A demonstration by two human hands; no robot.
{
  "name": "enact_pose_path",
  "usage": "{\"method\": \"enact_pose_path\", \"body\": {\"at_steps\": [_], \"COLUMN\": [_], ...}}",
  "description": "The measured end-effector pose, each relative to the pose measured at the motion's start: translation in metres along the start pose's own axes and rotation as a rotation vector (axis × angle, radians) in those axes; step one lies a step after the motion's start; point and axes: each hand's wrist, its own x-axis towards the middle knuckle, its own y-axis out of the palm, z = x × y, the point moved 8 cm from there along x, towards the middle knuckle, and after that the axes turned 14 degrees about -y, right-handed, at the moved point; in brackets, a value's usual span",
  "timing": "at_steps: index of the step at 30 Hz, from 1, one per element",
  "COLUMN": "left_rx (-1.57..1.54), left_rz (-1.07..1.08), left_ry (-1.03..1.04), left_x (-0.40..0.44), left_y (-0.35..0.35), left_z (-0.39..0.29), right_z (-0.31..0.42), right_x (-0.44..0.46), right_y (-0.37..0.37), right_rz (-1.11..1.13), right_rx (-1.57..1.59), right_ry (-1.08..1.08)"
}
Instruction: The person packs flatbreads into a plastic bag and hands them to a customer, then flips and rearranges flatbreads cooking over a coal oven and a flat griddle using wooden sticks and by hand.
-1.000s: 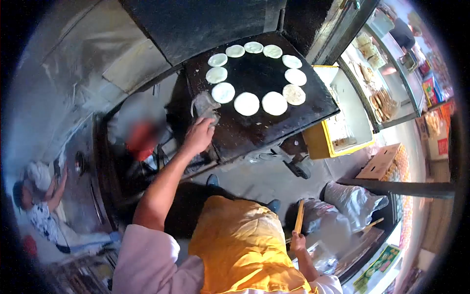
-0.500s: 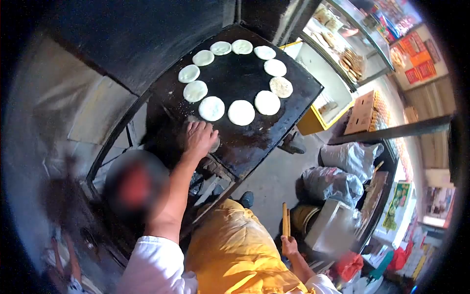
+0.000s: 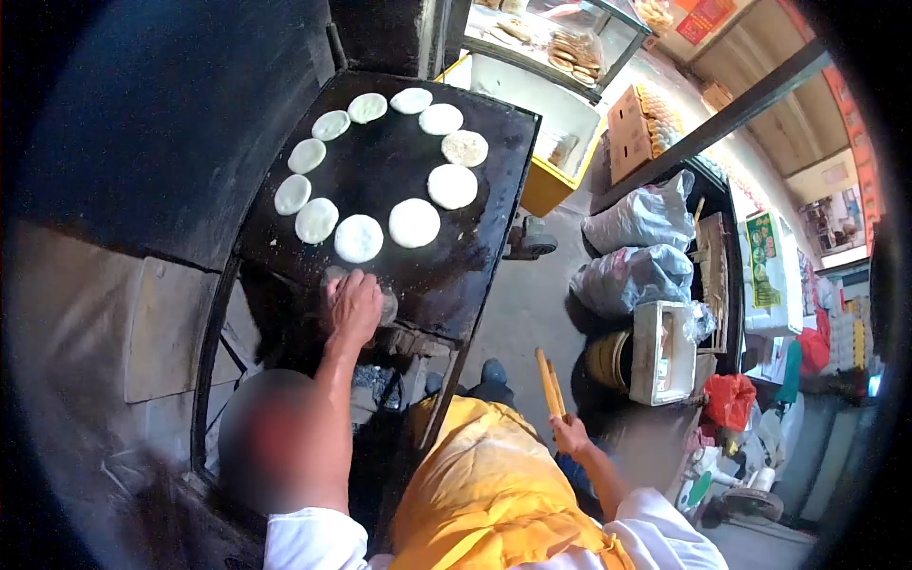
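My left hand (image 3: 355,306) is at the front edge of the dark griddle (image 3: 456,261), its fingers closed over a greyish, rounded piece (image 3: 389,306) whose kind I cannot make out. Just beyond the fingers lies a pale round flatbread (image 3: 358,238). It is one of several set in a ring on the griddle; a single speckled, browner flatbread (image 3: 465,148) lies on the right side. Low beside my yellow apron (image 3: 503,484), my right hand (image 3: 571,435) grips a pair of wooden sticks (image 3: 548,380) that point up and away, apart from the griddle.
Behind the griddle stands a yellow-edged white bin (image 3: 508,87), below a glass case with stacked flatbreads (image 3: 575,52). To the right are plastic sacks (image 3: 635,278), a white foam box (image 3: 655,351) and a dark post (image 3: 722,119). A blurred round patch hides the area left of my forearm.
The view has turned, so the griddle appears farther left and the sacks more fully in sight. My left hand stays at the griddle's front edge; my right hand still holds the sticks.
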Motion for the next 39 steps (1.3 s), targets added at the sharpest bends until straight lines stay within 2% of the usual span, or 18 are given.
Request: {"method": "enact_pose_path", "body": {"at_steps": [1, 4, 8, 13, 16, 17, 20, 21, 23, 24, 27, 28, 30, 34, 35, 36, 38, 39], "left_rx": [0.006, 0.024, 0.076, 0.1, 0.266, 0.37, 1.028, 1.163, 1.114, 1.119, 0.595, 0.597, 0.202, 0.165, 0.146, 0.149, 0.55, 0.554], "left_rz": [-0.045, -0.037, 0.038, 0.071, 0.089, -0.008, -0.36, -0.127, 0.205, 0.212, 0.099, 0.1, 0.067, 0.012, 0.191, 0.189, -0.148, -0.144], "left_ry": [-0.01, -0.044, -0.079, -0.159, -0.185, -0.009, 0.291, 0.272, 0.144, 0.138, -0.296, -0.301, -0.556, -0.566, -0.851, -0.866, -0.472, -0.489], "left_x": [0.0, -0.001, -0.004, -0.103, -0.134, -0.142, -0.162, -0.172, -0.202, -0.221, -0.26, -0.256, -0.262, -0.309, -0.323, -0.33, -0.323, -0.325], "left_y": [-0.003, -0.007, -0.031, -0.055, -0.086, -0.103, -0.172, -0.125, -0.073, -0.061, -0.059, -0.072, -0.109, -0.116, -0.107, -0.109, -0.131, -0.127], "left_z": [-0.001, 0.004, 0.005, 0.036, 0.03, 0.015, -0.075, -0.035, 0.03, 0.05, 0.108, 0.094, 0.081, 0.086, 0.11, 0.109, 0.068, 0.058], "right_z": [0.011, 0.039, 0.102, 0.1, 0.107, 0.104, 0.11, 0.113, 0.109, 0.106, 0.1, 0.098, 0.092, 0.097, 0.095, 0.092, 0.096, 0.106], "right_x": [0.002, 0.008, 0.024, 0.046, 0.057, 0.065, 0.075, 0.078, 0.089, 0.095, 0.108, 0.113, 0.123, 0.144, 0.154, 0.167, 0.189, 0.195], "right_y": [0.005, 0.005, 0.002, 0.01, 0.008, 0.005, -0.005, -0.008, -0.014, -0.019, -0.027, -0.031, -0.035, -0.048, -0.051, -0.055, -0.07, -0.08], "right_rz": [0.029, 0.051, 0.097, 0.084, 0.113, 0.116, 0.116, 0.104, 0.114, 0.114, 0.158, 0.156, 0.181, 0.202, 0.215, 0.231, 0.26, 0.261], "right_rx": [0.135, 0.223, 0.32, 0.284, 0.266, 0.265, 0.259, 0.262, 0.264, 0.269, 0.299, 0.311, 0.313, 0.273, 0.264, 0.285, 0.299, 0.319], "right_ry": [-0.019, 0.046, 0.029, -0.008, -0.029, -0.032, -0.021, -0.01, -0.012, -0.015, 0.008, 0.01, 0.015, 0.012, 0.011, -0.013, -0.04, -0.058]}}
